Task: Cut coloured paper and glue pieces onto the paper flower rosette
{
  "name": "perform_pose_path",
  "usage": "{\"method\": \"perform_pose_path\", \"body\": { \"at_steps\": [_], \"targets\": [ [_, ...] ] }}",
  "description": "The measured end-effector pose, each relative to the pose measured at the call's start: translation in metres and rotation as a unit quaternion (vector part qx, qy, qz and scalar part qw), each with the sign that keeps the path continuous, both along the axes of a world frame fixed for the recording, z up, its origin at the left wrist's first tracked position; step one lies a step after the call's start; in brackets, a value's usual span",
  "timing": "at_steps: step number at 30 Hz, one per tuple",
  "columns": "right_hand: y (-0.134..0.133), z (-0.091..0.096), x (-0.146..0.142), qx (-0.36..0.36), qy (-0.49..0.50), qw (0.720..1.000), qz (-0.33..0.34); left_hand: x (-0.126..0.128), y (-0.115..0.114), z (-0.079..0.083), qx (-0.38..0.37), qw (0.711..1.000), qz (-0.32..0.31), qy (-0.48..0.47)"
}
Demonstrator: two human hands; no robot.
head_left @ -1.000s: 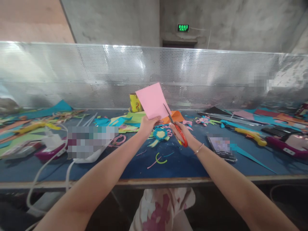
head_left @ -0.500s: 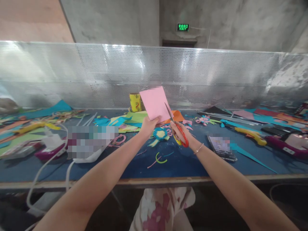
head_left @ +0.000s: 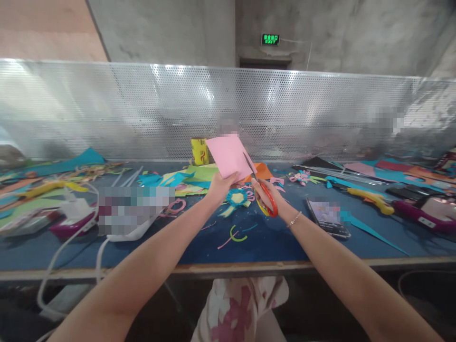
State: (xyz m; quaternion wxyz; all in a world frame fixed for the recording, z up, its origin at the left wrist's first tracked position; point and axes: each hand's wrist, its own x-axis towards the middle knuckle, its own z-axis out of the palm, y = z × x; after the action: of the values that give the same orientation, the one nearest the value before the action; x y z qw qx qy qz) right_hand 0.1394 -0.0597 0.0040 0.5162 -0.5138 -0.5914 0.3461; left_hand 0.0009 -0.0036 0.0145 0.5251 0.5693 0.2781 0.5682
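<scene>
My left hand point(head_left: 221, 186) pinches the lower edge of a pink sheet of paper point(head_left: 230, 154), held up above the table. In my right hand point(head_left: 268, 195) is a pair of scissors point(head_left: 272, 202) with red and yellow handles. Their blades lie along the sheet's right side, one in front of the paper, with a narrow pink strip showing to the right of them. Just below the hands, a blue and yellow paper rosette point(head_left: 237, 197) lies on the table beside pink paper curls point(head_left: 176, 206).
A phone point(head_left: 327, 217) lies to the right, near a yellow glue gun point(head_left: 372, 199). Another yellow glue gun point(head_left: 53, 188) and a white power strip point(head_left: 133, 232) are on the left. Behind the paper stands a yellow packet point(head_left: 199, 151). A perforated metal screen point(head_left: 171, 109) borders the table's back.
The scissor blades have moved onto the paper's right side, and a narrow strip now shows beyond them. The sheet's top has tipped slightly lower. Both hands keep their holds.
</scene>
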Motion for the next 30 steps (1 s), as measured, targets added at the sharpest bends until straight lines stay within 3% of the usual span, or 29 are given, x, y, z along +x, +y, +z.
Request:
{"method": "perform_pose_path", "body": {
  "at_steps": [6,21,30],
  "targets": [
    [-0.004,0.002,0.001,-0.026,0.057,0.997,0.051,0.0,-0.002,-0.001,0.014,0.999,-0.005,0.032],
    [0.006,-0.005,0.003,0.007,0.024,1.0,0.01,-0.001,-0.003,-0.001,-0.01,0.999,-0.04,0.016],
    [0.002,-0.002,0.004,-0.011,0.075,0.996,0.052,0.0,-0.003,-0.002,0.003,0.998,-0.023,0.053]
  ]
}}
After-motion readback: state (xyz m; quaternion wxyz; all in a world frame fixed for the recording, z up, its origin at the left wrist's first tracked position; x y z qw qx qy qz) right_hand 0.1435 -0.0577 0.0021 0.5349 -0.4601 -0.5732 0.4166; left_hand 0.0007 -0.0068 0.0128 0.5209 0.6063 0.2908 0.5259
